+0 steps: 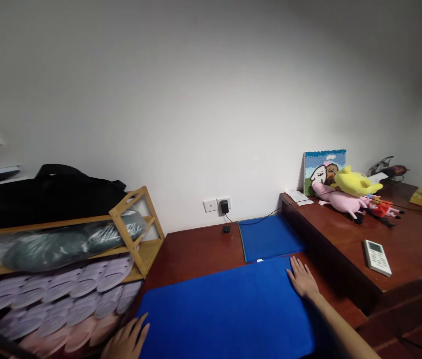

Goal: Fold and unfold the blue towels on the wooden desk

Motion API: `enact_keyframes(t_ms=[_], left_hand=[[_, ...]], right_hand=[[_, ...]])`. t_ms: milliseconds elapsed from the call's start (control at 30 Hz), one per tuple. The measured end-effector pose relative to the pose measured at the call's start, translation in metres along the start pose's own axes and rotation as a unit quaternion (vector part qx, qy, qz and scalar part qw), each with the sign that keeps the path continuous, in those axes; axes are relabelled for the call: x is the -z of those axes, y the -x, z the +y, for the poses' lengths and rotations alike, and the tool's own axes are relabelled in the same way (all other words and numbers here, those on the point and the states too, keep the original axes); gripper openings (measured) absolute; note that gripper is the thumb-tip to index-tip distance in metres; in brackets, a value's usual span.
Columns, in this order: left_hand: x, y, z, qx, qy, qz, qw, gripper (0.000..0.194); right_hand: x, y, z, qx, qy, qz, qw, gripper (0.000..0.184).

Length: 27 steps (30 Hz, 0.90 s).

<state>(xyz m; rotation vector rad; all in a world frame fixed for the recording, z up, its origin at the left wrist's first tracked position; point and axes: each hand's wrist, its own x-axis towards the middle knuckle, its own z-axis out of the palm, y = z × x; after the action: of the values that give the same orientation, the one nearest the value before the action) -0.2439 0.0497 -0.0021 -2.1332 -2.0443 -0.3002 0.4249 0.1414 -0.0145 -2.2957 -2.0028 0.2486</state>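
A large blue cloth lies spread flat on the reddish-brown wooden surface in front of me. My right hand rests flat at its far right corner, fingers stretched out. At the lower left, my left hand is partly cut off by the frame; its fingers are apart and reach the cloth's left edge. Behind the large cloth lies a folded blue cloth with a green edge along its left side. A small white tag shows between the two.
On the left, a wooden rack holds a black bag, plastic-wrapped bundles and several lilac and pink clogs. A raised ledge on the right carries a white remote, plush toys and a picture. A black plug trails a cable.
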Motion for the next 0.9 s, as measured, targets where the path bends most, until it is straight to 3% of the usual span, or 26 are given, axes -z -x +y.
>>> enact_keyframes(t_ms=[133,233,400,667,767,900], left_hand=[[0.006,-0.048,0.016,0.065,-0.016,0.002,0.998,0.065],[-0.009,-0.067,0.016,0.063,-0.008,-0.012,0.998,0.067],[-0.037,-0.065,0.001,0.075,0.004,-0.023,0.997,0.067],[-0.034,-0.061,0.01,0.078,0.017,-0.002,0.997,0.061],[-0.034,-0.06,0.014,0.071,0.006,0.001,0.997,0.06],[-0.034,-0.06,0.016,0.072,-0.007,-0.012,0.997,0.062]], right_hand=[[-0.01,-0.002,0.006,0.008,-0.001,0.017,1.0,0.076],[-0.012,-0.003,0.007,0.017,-0.003,0.017,1.0,0.077],[-0.011,-0.005,0.016,0.024,-0.006,-0.002,1.0,0.077],[-0.011,-0.001,0.024,0.008,0.015,-0.016,1.0,0.075],[-0.002,0.0,0.005,0.014,0.03,0.0,0.999,0.073],[0.005,0.004,-0.06,0.129,-0.007,0.059,0.99,0.066]])
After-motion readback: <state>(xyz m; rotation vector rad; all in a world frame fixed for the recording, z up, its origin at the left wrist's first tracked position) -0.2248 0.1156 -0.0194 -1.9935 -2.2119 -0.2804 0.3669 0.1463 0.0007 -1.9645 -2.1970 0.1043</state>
